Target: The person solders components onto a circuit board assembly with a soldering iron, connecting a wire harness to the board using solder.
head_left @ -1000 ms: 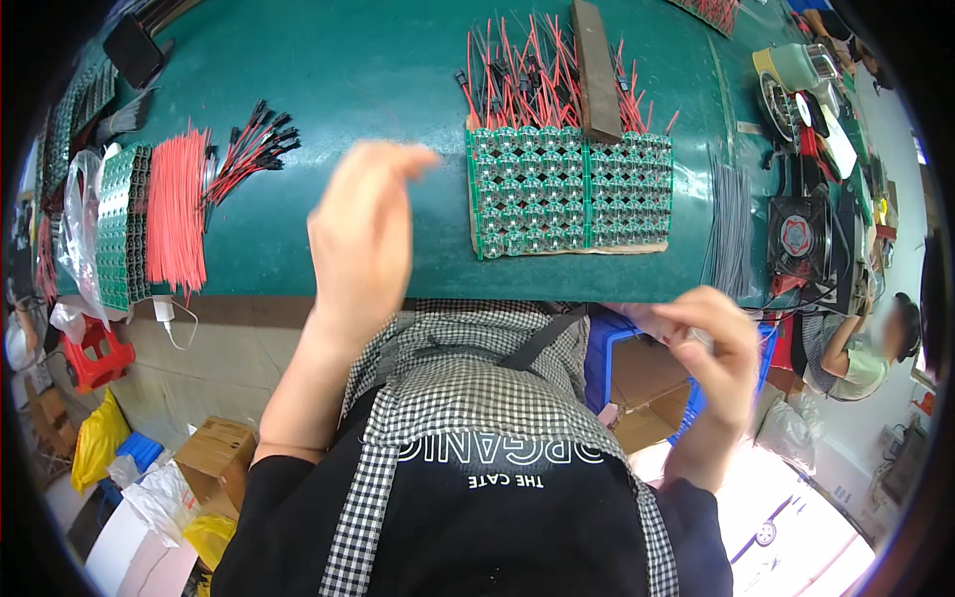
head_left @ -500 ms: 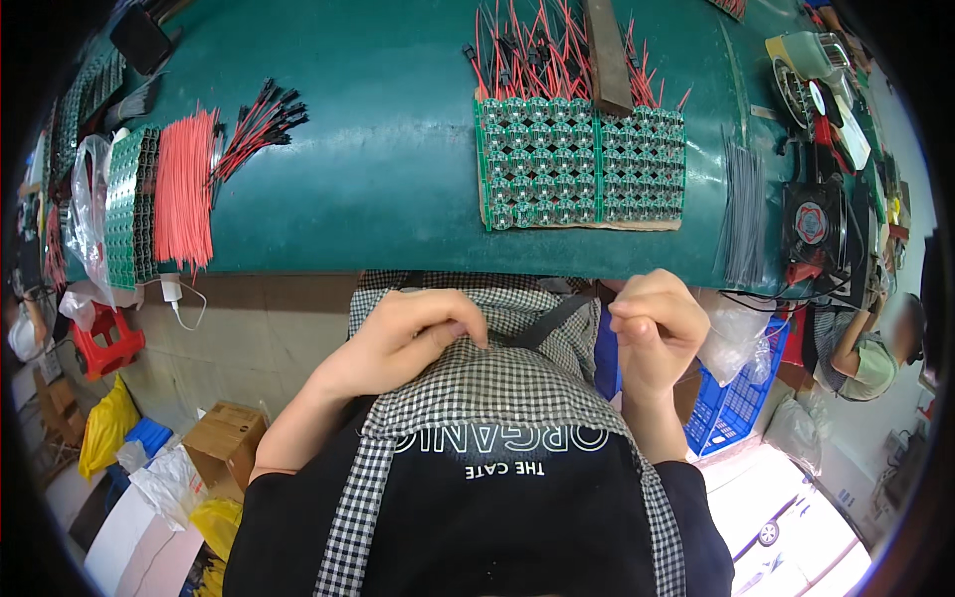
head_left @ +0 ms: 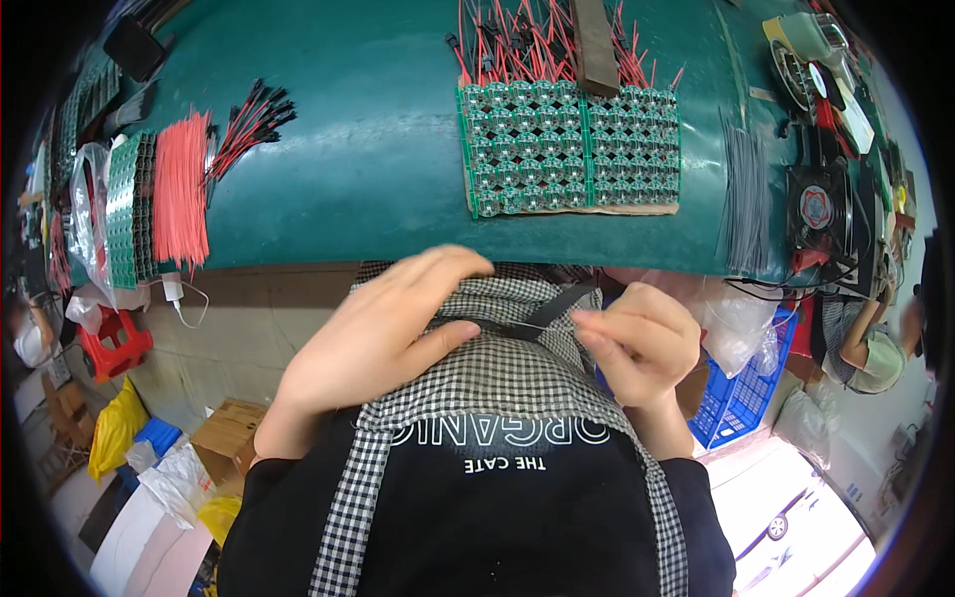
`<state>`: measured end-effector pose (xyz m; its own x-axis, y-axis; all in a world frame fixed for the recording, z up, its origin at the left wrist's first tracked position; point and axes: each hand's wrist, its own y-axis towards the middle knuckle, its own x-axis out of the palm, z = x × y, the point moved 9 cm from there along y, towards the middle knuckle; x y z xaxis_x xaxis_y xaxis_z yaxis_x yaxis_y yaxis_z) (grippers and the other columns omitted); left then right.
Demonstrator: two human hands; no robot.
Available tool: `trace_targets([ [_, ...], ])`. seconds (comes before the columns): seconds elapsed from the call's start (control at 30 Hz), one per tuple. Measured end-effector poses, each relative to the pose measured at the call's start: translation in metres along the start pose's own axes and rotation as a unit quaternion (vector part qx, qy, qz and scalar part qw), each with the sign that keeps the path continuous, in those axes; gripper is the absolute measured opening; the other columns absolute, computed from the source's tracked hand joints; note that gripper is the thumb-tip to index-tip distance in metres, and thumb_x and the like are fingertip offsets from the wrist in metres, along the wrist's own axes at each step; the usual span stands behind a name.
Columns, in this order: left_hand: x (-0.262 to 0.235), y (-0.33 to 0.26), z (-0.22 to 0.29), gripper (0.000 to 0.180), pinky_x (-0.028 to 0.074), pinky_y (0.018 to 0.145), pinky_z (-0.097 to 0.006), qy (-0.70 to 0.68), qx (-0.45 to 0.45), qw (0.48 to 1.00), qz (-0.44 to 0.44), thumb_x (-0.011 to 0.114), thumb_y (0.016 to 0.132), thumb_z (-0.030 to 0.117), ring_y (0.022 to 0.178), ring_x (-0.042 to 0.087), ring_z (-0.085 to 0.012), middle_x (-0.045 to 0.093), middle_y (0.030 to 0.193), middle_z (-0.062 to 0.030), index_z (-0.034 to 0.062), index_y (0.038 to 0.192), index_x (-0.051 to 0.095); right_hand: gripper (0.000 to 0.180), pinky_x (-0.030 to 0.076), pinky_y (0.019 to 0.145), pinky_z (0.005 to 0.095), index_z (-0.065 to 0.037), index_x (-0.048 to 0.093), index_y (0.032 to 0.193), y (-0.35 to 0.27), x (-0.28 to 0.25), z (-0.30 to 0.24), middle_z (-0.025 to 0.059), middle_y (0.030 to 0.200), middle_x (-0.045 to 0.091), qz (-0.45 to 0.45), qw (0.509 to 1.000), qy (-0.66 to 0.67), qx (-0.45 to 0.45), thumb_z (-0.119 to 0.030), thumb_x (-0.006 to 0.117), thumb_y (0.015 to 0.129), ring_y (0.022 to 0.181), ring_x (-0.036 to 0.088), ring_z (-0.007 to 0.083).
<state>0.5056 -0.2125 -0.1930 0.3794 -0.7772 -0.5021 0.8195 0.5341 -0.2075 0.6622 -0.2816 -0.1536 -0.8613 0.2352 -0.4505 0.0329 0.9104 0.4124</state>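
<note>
My left hand (head_left: 383, 323) hovers over the checked apron (head_left: 477, 383) in my lap, fingers stretched out together and thumb apart; no held thing shows in it. Across from it, my right hand (head_left: 642, 343) is closed in a pinch. A thin greyish strand (head_left: 522, 323) runs from its fingertips toward the left hand; its far end is hard to make out. Beyond the hands, on the green table (head_left: 348, 179), a panel of small green circuit boards (head_left: 532, 149) lies on cardboard. Red and black wires with connectors (head_left: 512, 45) spread behind the panel under a dark bar (head_left: 594, 50).
At the table's left lie red wires (head_left: 181, 189), a bunch of connector leads (head_left: 249, 124) and another board stack (head_left: 129, 209). Grey wires (head_left: 746, 199) and a small fan (head_left: 818, 209) sit at the right. Below are a red stool (head_left: 114, 343) and a blue crate (head_left: 741, 388).
My left hand has opened from a curled pose, its fingers stretching forward. The right hand has shifted slightly left and down, and a thin strand now shows at its fingertips. The view has shifted slightly.
</note>
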Motion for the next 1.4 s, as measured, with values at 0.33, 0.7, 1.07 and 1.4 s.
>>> trace_targets([
  [0.33,0.06,0.024,0.041,0.019,0.043,0.063,-0.023,-0.33,-0.073,0.912,-0.231,0.056,0.091,0.005,0.069,0.051,-0.0068,0.064,0.078,-0.0054,-0.0036,0.105,0.065,0.014,0.039,0.047,0.0281,-0.002,0.072,0.08,-0.012,-0.032,-0.012,0.0053,0.061,0.057,0.02,0.983,0.167,0.076,-0.005,0.076,0.067,0.053,0.054,0.0155],
  [0.7,-0.037,0.004,-0.016,0.015,0.028,0.051,-0.019,-0.287,-0.047,0.931,0.219,0.051,0.094,0.007,0.056,0.04,-0.0035,0.05,0.066,0.0014,-0.0025,0.097,0.062,0.046,0.04,0.073,0.0209,0.005,0.058,0.121,-0.103,-0.403,0.107,0.0073,0.101,0.063,0.401,0.857,-0.128,0.296,-0.034,0.048,0.099,0.083,0.056,0.012],
  [1.07,-0.064,-0.075,-0.053,0.009,0.025,0.052,-0.02,-0.22,-0.1,0.877,0.416,0.05,0.095,0.004,0.057,0.034,-0.0022,0.041,0.063,0.0058,-0.0002,0.094,0.058,0.069,0.04,0.106,0.041,0.0,0.026,0.143,-0.074,-0.455,0.278,0.0254,0.137,0.043,0.417,0.815,0.186,0.357,-0.041,0.053,0.095,0.129,0.044,0.0315],
  [1.4,-0.076,-0.057,-0.049,0.005,0.042,0.061,-0.025,-0.012,-0.076,0.881,0.467,0.063,0.082,-0.002,0.067,0.054,-0.0116,0.062,0.079,-0.0064,-0.0016,0.087,0.064,0.036,0.047,0.071,0.026,-0.002,0.062,0.115,-0.099,-0.497,0.114,0.0053,0.095,0.06,0.515,0.827,-0.149,0.167,-0.029,0.055,0.092,0.076,0.056,0.0129],
])
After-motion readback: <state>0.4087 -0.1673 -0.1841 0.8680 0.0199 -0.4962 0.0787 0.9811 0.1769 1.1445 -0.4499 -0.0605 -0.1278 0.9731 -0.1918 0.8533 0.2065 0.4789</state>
